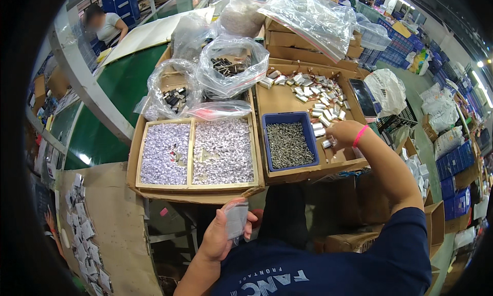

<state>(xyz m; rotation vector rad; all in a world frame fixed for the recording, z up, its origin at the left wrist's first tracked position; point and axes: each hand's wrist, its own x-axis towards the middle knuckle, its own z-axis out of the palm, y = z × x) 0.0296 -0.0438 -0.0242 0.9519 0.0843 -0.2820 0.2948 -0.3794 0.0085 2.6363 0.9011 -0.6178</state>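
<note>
My left hand is closed around a small clear plastic bag with a flat pale grey thing inside, held in front of my body. My right hand reaches into a shallow cardboard tray holding many small silver blocks with short wires, which look like battery cells. Its fingertips are closed on one silver block at the tray's near right part. Just left of that hand stands a blue plastic bin full of small metal screws.
Left of the blue bin, a divided wooden tray holds many small white parts. Behind it are open clear bags of dark parts. A phone lies at the tray's right edge. Filled packets cover cardboard at left. Another person sits far left.
</note>
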